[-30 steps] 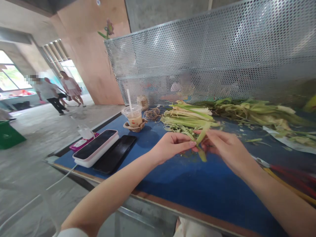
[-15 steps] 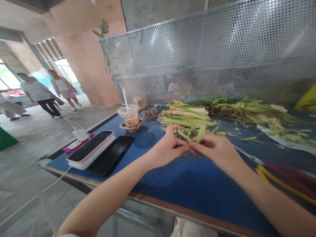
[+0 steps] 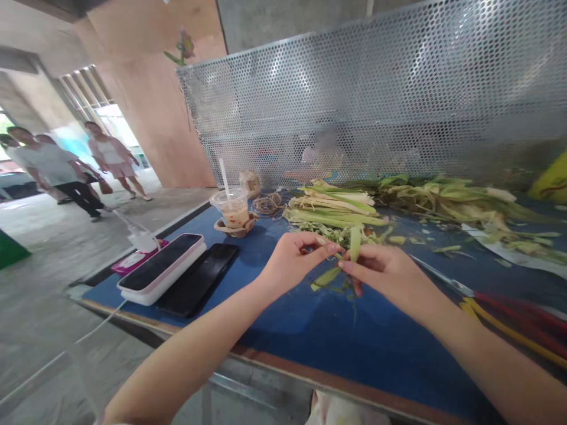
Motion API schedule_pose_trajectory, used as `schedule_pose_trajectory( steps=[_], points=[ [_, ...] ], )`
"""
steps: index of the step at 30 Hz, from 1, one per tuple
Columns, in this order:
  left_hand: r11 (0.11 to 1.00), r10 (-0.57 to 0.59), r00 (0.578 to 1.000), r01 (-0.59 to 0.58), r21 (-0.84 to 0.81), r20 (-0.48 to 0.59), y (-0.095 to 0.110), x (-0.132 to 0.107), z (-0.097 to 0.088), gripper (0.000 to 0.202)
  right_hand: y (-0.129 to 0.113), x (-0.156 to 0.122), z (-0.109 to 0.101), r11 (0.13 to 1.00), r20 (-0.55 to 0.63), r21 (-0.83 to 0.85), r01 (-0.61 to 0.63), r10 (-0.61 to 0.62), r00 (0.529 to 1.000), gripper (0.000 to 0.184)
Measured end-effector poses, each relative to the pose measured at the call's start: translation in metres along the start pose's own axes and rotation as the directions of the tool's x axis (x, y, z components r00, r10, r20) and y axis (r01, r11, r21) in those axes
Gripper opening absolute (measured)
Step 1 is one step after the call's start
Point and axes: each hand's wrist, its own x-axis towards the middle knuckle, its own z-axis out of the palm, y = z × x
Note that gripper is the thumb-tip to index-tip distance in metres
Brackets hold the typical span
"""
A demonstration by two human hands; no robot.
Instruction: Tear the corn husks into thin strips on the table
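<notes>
My left hand [image 3: 290,261] is closed, thumb and fingers pinching the thin end of a green leaf strip that looks like corn husk. My right hand [image 3: 386,270] meets it fingertip to fingertip, closed on the same leafy piece. One flat leaf strip [image 3: 355,242] stands up from the right fingers, while another leaf [image 3: 326,277] and thin shreds hang below the hands. How the strips join is hidden by my fingers. Just behind lies a bundle of pale green stalk-like strips [image 3: 334,206], with a heap of curly green shreds [image 3: 316,231] in front of it.
A pile of husk-like leaves [image 3: 447,203] lies back right. Scissors [image 3: 460,288] with red and yellow about the handles rest beside my right forearm. At left are a drink cup [image 3: 234,213], twine [image 3: 268,205], a black phone [image 3: 199,280] and a white-cased device [image 3: 163,268]. People [image 3: 66,171] walk beyond.
My left hand has turned, its fingers now curled over. The leaf strip in my right hand stands more upright, and leaf ends now hang below. The people at left have moved.
</notes>
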Motion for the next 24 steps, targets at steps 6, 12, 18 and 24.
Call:
schedule_pose_trajectory(
  steps=[6, 12, 18, 24],
  points=[
    [0.994, -0.03, 0.99, 0.044, 0.101, -0.139, 0.0036, 0.0005, -0.0028, 0.028, 0.0005, -0.001, -0.0008, 1.0, -0.056, 0.014, -0.011, 0.012, 0.998, 0.023],
    [0.996, -0.039, 0.983, 0.025, -0.08, -0.182, -0.0027, 0.0045, -0.0044, 0.028, -0.0009, 0.0007, -0.0065, 0.996, -0.027, 0.091, 0.009, -0.006, 1.0, 0.02],
    [0.717, -0.234, 0.97, 0.218, -0.662, 0.067, -0.0002, 0.0049, 0.0029, 0.031, -0.0007, 0.0009, -0.0033, 0.971, -0.135, 0.225, 0.077, -0.047, 0.99, 0.027],
    [0.558, -0.333, 0.905, 0.415, -0.719, 0.264, -0.0041, 0.0061, -0.0005, 0.032, -0.0054, -0.0026, -0.0065, 0.966, -0.257, 0.14, 0.217, -0.176, 0.95, 0.022]
  ],
)
